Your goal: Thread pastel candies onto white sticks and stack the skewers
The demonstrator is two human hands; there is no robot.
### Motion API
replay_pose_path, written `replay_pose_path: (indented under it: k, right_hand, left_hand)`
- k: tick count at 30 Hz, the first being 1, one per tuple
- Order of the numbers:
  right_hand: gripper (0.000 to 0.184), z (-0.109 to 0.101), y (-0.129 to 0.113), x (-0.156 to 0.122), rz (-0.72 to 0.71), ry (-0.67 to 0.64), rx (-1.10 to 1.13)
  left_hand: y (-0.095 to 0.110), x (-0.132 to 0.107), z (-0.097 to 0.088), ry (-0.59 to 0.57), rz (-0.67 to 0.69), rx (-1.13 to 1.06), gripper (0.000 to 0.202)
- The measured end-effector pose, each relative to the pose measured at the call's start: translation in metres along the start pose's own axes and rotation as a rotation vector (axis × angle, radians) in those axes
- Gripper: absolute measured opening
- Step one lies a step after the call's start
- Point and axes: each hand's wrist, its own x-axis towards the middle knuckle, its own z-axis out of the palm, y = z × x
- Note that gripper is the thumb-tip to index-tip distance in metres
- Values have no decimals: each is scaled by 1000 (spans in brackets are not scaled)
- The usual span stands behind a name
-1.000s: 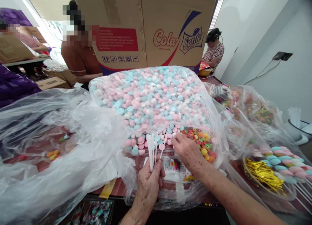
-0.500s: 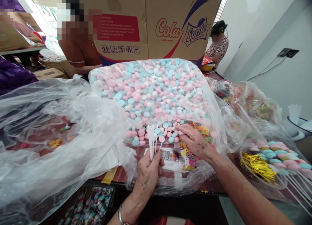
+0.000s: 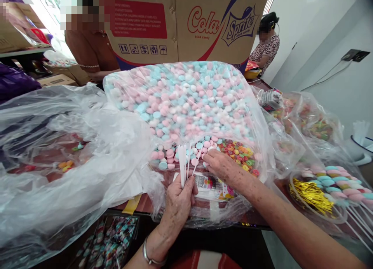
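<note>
My left hand (image 3: 180, 195) is closed round a bunch of thin white sticks (image 3: 182, 164), their upper ends fanned out. One stick (image 3: 197, 160) leans right, toward my other hand. My right hand (image 3: 221, 166) is closed in a pinch over the loose candies, a pink candy at its fingertips, partly hidden by the fingers. Round pink, blue and white candies (image 3: 169, 154) spill from the mouth of a large clear bag (image 3: 186, 102). Small coloured ring candies (image 3: 237, 150) lie beside them, right of centre. A printed packet (image 3: 205, 183) lies under the clear plastic below my hands.
Crumpled clear plastic (image 3: 110, 144) covers the left side. At right are a round tub of gold twist ties (image 3: 311, 197), twisted marshmallow sticks (image 3: 340, 183) and bagged candies (image 3: 309, 117). A large carton (image 3: 186, 28) stands behind. Two people (image 3: 90, 47) (image 3: 266, 47) sit beyond.
My right hand has moved left and its stretched fingers have curled into a pinch near the sticks. My left hand still holds the bunch. The camera view has shifted slightly.
</note>
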Motion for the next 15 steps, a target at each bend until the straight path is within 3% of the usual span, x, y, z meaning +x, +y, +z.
replay_pose_path:
  k: [5, 15]
  right_hand:
    - [10, -6, -3, 0, 17, -101, -27]
    - [16, 4, -33, 2, 162, -87, -204]
  left_hand:
    - [-1, -1, 0, 3, 5, 17, 30]
    - [7, 0, 1, 10, -22, -9, 29]
